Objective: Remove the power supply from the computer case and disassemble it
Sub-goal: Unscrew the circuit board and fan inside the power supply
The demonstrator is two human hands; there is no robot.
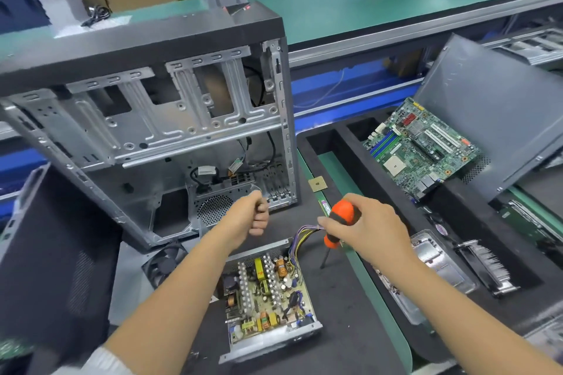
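With the opened power supply (268, 298) lying before the computer case (152, 131), my right hand (365, 228) grips the screwdriver (338, 222) and pinches its wire bundle (304, 231), my left hand (254, 216) fisted on something unclear; tugging could tear solder joints.

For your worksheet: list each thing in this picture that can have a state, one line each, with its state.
Computer case: upright, side open, largely emptied.
Power supply: out of the case, lying flat, cover off, board exposed.
Wire bundle: attached to the supply, pinched by the right hand.
Screwdriver: held in the right hand, tip down.
Left hand: curled; contents unclear.
Motherboard: removed, resting tilted in the tray.
Fan: loose, lying flat.
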